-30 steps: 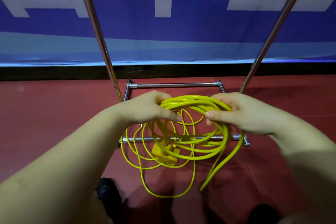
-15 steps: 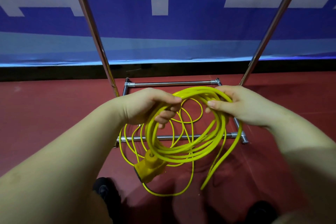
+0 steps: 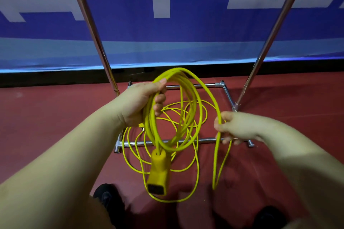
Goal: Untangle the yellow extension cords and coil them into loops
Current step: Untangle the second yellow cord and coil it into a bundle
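My left hand (image 3: 141, 102) is closed around the top left of a coil of thick yellow extension cord (image 3: 188, 80), which hangs in several loops. The cord's yellow socket end (image 3: 158, 173) dangles below the coil. My right hand (image 3: 232, 126) pinches one strand of the same cord at the right, and that strand drops in a long loop toward the floor. A thinner yellow cord (image 3: 193, 176) lies in loose tangled loops on the red floor beneath.
A chrome rack base (image 3: 186, 141) frames the floor under the cords, with two slanted chrome poles (image 3: 89, 24) rising left and right. A blue and white banner (image 3: 167, 5) hangs behind. My dark shoes (image 3: 106, 195) show at the bottom.
My left hand lifted the coil higher, so it hangs upright with the socket end dangling. My right hand let go of the coil's top and slid down and right along one strand.
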Demonstrator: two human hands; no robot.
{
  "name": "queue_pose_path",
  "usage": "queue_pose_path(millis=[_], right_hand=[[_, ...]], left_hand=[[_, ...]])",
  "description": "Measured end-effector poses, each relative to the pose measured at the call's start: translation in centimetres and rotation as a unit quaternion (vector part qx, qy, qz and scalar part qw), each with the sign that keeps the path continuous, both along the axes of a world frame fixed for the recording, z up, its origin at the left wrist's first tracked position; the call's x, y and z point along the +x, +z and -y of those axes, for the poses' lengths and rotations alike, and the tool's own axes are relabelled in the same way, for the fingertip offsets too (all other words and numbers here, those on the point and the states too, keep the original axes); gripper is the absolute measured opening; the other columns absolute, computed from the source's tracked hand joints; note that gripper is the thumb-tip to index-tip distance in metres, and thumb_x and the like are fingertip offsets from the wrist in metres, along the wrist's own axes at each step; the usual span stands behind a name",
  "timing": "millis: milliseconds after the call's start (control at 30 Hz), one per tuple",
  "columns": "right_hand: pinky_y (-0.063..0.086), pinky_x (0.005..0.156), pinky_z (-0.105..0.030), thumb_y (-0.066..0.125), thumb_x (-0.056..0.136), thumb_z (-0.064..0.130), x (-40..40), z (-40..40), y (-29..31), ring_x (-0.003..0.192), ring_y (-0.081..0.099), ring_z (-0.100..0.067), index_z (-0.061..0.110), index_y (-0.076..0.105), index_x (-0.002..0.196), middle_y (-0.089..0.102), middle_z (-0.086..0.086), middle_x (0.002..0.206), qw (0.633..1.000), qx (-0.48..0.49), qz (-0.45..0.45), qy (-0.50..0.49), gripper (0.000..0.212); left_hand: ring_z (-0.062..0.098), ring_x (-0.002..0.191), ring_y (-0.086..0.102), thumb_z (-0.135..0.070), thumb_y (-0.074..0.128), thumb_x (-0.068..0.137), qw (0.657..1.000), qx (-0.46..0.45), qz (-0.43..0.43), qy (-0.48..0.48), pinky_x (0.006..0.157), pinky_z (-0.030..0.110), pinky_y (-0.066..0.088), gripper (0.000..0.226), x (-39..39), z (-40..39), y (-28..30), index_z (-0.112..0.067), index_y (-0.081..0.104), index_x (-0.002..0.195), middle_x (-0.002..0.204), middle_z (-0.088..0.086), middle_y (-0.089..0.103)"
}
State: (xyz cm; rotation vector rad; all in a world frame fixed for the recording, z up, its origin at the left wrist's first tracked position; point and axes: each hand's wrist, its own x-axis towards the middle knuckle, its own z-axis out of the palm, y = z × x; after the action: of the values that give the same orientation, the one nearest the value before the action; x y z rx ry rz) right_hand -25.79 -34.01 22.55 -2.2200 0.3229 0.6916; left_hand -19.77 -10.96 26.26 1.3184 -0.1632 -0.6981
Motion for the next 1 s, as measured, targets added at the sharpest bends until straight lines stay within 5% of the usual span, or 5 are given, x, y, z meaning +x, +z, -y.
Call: queue_pose_path(millis=[233,400,633,800,1000], right_hand=[[0.042,0.054,-0.024,0.053,0.090,0.016,-0.5,-2.5,-1.9,0.072,0.052,-0.015,0.022,0.053,0.085,0.065,0.000,0.087,0.991,-0.046,-0.071,0.103,0.008],[0.042,0.058,-0.025,0.059,0.086,0.006,0.4,-2.6,-3.0,0.072,0.056,-0.019,0.017,0.049,0.094,0.064,-0.005,0.083,0.987,-0.134,0.010,0.084,0.017],[0.054,0.069,-0.032,0.072,0.075,0.016,1.6,-1.7,-1.2,0.064,0.066,-0.021,0.021,0.055,0.064,0.061,0.002,0.060,0.941,-0.073,0.287,-0.167,0.021],[0.042,0.057,-0.021,0.071,0.076,0.016,1.4,-2.0,1.3,0.051,0.054,-0.003,0.025,0.062,0.062,0.058,0.010,0.049,0.930,-0.070,0.333,-0.137,0.018],[0.044,0.064,-0.027,0.073,0.076,0.013,-0.2,-4.3,4.6,0.060,0.056,-0.012,0.014,0.069,0.069,0.069,-0.007,0.065,0.961,0.084,0.262,0.032,0.007]], left_hand=[[0.003,0.035,0.033,-0.031,0.038,0.099,0.976,-0.137,-0.034,0.168,0.041,0.013,0.035,0.031,1.3,-0.3,0.0,-0.020,0.041,0.070,0.045,-0.010,0.035],[0.006,0.039,0.038,-0.033,0.040,0.099,0.956,-0.175,-0.044,0.231,0.044,0.014,0.040,0.035,2.3,-0.9,-0.5,-0.019,0.043,0.067,0.049,-0.007,0.039],[0.009,0.046,0.047,-0.013,0.048,0.096,0.975,0.021,0.082,0.207,0.048,0.021,0.041,0.018,2.3,-0.6,-1.3,-0.013,0.046,0.078,0.055,-0.004,0.048],[0.012,0.053,0.049,-0.020,0.052,0.095,0.951,0.168,0.192,0.174,0.049,0.024,0.043,0.014,2.1,-0.9,-1.5,-0.016,0.052,0.081,0.068,-0.004,0.064],[0.016,0.079,0.069,-0.021,0.050,0.096,0.965,0.164,0.170,0.115,0.064,0.031,0.053,0.013,1.3,0.2,-2.0,-0.008,0.052,0.100,0.087,0.001,0.073]])
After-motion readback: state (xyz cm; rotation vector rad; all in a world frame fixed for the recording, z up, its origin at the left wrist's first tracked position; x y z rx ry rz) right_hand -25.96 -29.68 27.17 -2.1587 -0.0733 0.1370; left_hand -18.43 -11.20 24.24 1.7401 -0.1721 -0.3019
